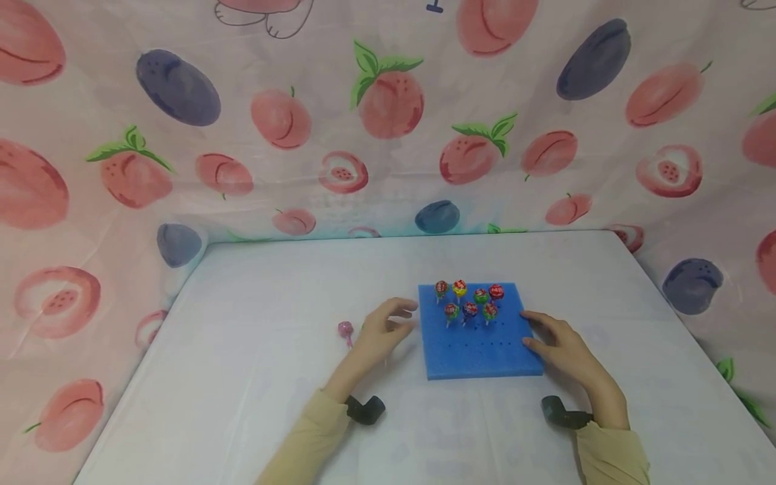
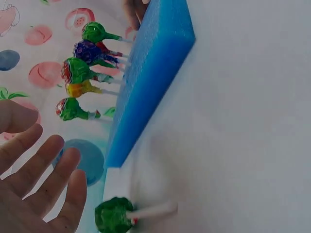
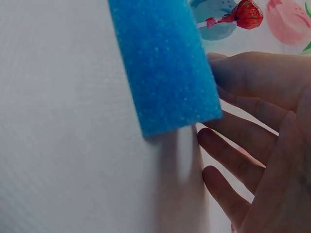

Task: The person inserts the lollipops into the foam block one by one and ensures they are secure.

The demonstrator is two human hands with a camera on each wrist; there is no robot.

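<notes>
A blue foam block (image 1: 485,360) with rows of small holes lies flat on the table. Several wrapped lollipops (image 1: 469,310) stand upright in its back half. My left hand (image 1: 382,331) hovers just left of the block, its fingers spread and holding nothing. Beside that hand, a green lollipop (image 2: 112,214) lies on the table in the left wrist view; from above the hand mostly covers it. Farther left lies a pink lollipop (image 1: 345,329). At the block's right edge, my right hand (image 1: 564,345) touches its side with loosely extended fingers; the right wrist view shows fingertips against the foam (image 3: 167,73).
The white table (image 1: 273,404) extends around the block. Behind and beside it hangs a cloth (image 1: 242,74) printed with fruit. A dark wrist-worn device sits at the left wrist (image 1: 366,409) and another at the right wrist (image 1: 565,413).
</notes>
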